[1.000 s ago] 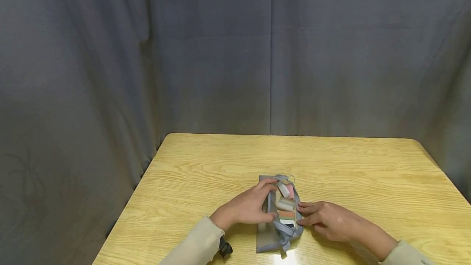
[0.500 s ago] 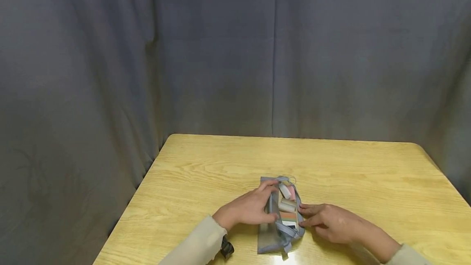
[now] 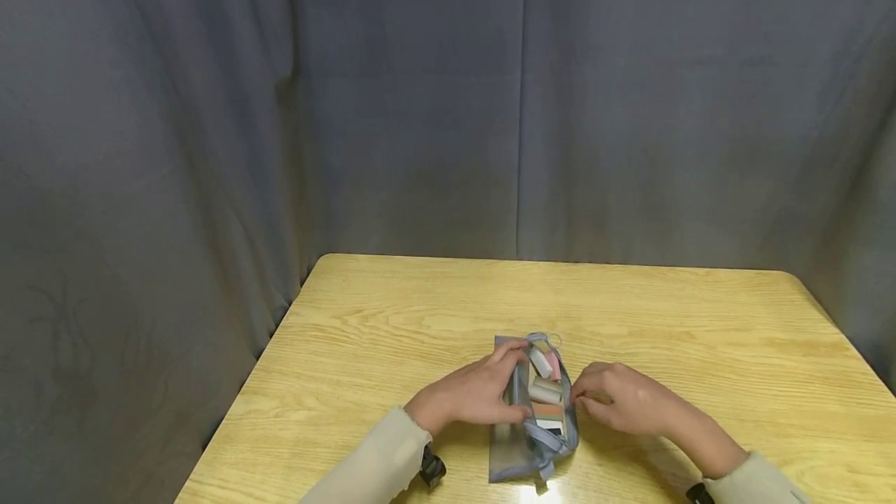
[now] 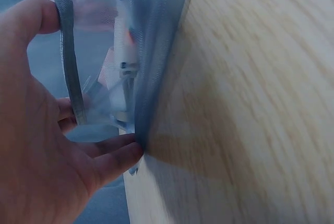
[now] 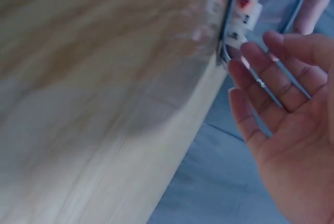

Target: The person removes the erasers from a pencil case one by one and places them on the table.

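A grey-blue mesh zip pouch (image 3: 509, 449) lies on the table with its zipped mouth spread apart. Inside show a white block (image 3: 540, 362), a pink block (image 3: 553, 365), a beige roll (image 3: 546, 390) and an orange, green and white block (image 3: 548, 414). My left hand (image 3: 476, 393) holds the pouch's left side; in the left wrist view the thumb and fingers curl about the zipper edge (image 4: 69, 51). My right hand (image 3: 626, 399) is at the right rim, its thumb and index tips close together. Its other fingers (image 5: 274, 85) are loosely bent in the right wrist view.
The wood-grain table (image 3: 392, 317) extends around the pouch to rounded far corners. Grey curtains (image 3: 420, 99) hang behind it and along the sides. A small ring (image 3: 555, 339) sits at the pouch's far end. Black wrist straps (image 3: 432, 467) show below the sleeves.
My right hand has lifted slightly from its lower place along the right rim, with thumb and index drawn closer together. The left hand and the pouch have hardly moved.
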Motion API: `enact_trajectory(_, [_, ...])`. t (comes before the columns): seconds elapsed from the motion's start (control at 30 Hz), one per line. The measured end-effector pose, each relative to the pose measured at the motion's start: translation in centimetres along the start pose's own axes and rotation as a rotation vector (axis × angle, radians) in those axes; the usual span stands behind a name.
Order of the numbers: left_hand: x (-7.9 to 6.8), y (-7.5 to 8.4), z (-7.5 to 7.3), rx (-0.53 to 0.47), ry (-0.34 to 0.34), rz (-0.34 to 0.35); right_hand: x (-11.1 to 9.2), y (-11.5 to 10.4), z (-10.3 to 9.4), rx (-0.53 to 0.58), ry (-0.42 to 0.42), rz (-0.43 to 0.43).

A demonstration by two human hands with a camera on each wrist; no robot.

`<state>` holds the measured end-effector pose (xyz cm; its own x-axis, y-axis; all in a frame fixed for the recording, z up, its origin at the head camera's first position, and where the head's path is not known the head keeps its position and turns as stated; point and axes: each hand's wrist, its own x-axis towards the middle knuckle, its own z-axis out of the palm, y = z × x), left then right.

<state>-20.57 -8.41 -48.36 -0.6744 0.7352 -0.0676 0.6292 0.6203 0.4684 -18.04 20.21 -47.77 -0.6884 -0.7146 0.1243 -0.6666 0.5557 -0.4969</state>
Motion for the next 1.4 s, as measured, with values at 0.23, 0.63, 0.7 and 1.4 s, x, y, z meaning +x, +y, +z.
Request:
enact_trajectory(0.23, [0.2, 0.2, -0.1, 0.004, 0.002, -0.024, 1.6, 0.2, -0.2, 0.043, 0.052, 0.098])
enact_trajectory(0.63, [0.2, 0.0, 0.1, 0.038, 0.013, -0.034, 4.0, 0.1, 0.6, -0.082, 0.064, 0.205])
enact_trajectory(0.7, [0.2, -0.1, 0.0, 0.038, 0.007, -0.039, 4.3, 0.1, 0.5, -0.086, 0.05, 0.22])
enact_trajectory(1.4, [0.4, 0.0, -0.3, 0.0, -0.022, -0.007, 6.9, -0.1, 0.4, -0.144, -0.11, 0.417])
